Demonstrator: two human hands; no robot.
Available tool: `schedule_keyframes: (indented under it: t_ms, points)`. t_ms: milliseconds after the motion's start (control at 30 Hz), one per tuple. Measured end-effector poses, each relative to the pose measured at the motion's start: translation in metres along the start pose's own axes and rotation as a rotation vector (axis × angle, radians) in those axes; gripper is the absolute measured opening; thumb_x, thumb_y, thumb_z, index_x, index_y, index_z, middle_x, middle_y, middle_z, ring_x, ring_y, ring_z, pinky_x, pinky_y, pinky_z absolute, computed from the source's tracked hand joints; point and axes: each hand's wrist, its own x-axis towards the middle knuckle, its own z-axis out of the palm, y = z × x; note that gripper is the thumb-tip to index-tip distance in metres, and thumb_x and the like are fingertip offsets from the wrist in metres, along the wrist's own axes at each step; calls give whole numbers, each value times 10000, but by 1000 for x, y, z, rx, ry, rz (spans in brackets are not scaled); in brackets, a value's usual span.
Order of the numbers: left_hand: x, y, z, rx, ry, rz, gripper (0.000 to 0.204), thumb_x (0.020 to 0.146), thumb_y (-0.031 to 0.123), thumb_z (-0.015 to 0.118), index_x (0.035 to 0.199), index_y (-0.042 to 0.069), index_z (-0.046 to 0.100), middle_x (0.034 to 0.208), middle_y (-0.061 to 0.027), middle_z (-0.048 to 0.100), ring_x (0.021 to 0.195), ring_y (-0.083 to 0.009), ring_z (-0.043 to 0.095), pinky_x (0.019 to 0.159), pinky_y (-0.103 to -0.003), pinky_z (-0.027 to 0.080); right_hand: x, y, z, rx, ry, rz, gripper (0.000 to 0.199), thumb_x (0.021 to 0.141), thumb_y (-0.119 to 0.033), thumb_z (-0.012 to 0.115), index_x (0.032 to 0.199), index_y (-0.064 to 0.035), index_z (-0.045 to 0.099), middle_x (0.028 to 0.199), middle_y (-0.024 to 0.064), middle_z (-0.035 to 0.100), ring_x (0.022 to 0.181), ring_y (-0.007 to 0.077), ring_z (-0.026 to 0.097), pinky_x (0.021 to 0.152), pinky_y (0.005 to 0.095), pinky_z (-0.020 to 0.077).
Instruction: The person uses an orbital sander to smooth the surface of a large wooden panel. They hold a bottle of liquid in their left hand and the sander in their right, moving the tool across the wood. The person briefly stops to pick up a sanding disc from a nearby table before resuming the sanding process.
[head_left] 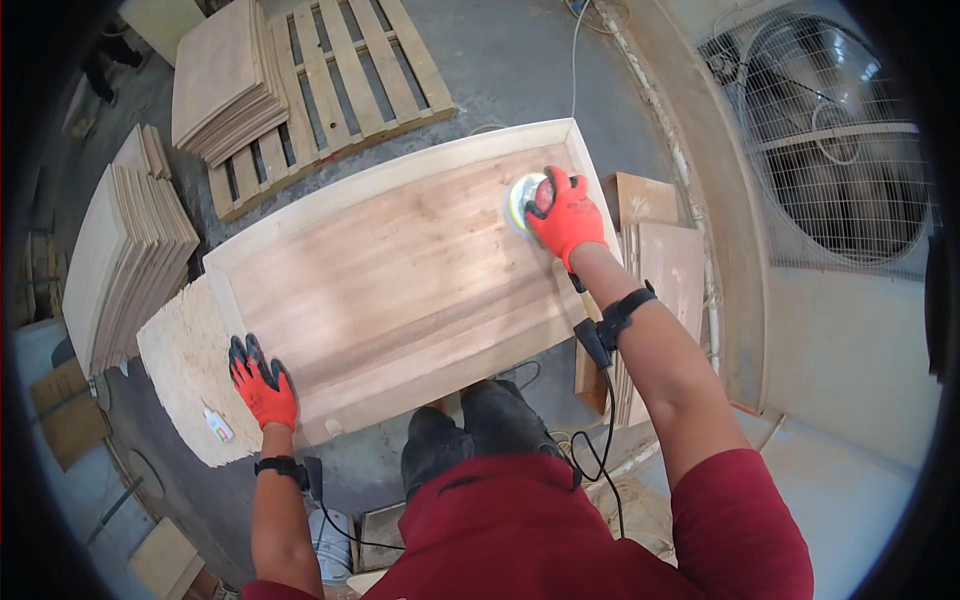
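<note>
A long shallow wooden box (pixel 370 270) with low raised sides lies slanted before me, its inner face bare pinkish wood. At its far right end my right hand (pixel 568 215), in a red and black work glove, is wrapped round the top of a sander (pixel 523 205) with a round disc. The disc rests on the inner face, near the corner. My left hand (pixel 262 385), gloved alike, lies with fingers stretched out on the near left corner of the box. Beneath the box's left end shows a rough pale board (pixel 175 345) with a small white bottle (pixel 217 425) on it.
Stacks of wooden panels (pixel 128 265) stand to the left, with another panel stack (pixel 225 80) on a slatted pallet (pixel 360 65) beyond the box. More boards (pixel 665 270) lean at the right. A large caged fan (pixel 835 140) is set in the right wall. Cables hang from my wrist straps.
</note>
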Motion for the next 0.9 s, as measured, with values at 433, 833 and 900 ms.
schedule_keyframes:
  t_ms: [433, 833, 900]
  points:
    - [-9, -24, 13, 26, -120, -137, 695, 836, 187, 720, 1471, 43, 479, 1608, -258, 325, 1485, -480, 275, 1242, -583, 188, 76, -38, -20, 55, -23, 23, 751, 860, -406, 751, 1496, -202, 408, 1469, 282, 435, 1159, 449, 641, 985, 483, 532]
    - [-10, -25, 19, 63, -197, -214, 733, 824, 159, 739, 1488, 23, 462, 1608, -282, 314, 1487, -493, 266, 1238, -574, 211, 100, -36, -15, 57, 105, 16, 659, 881, -381, 730, 1454, -225, 444, 1421, 260, 476, 1093, 465, 659, 918, 511, 556]
    - [-6, -18, 14, 48, -187, -209, 741, 816, 156, 741, 1490, 29, 458, 1606, -274, 317, 1490, -481, 267, 1235, -574, 210, 85, -59, -12, 64, 25, -13, 653, 876, -370, 731, 1446, -214, 454, 1422, 258, 474, 1084, 455, 665, 910, 500, 563]
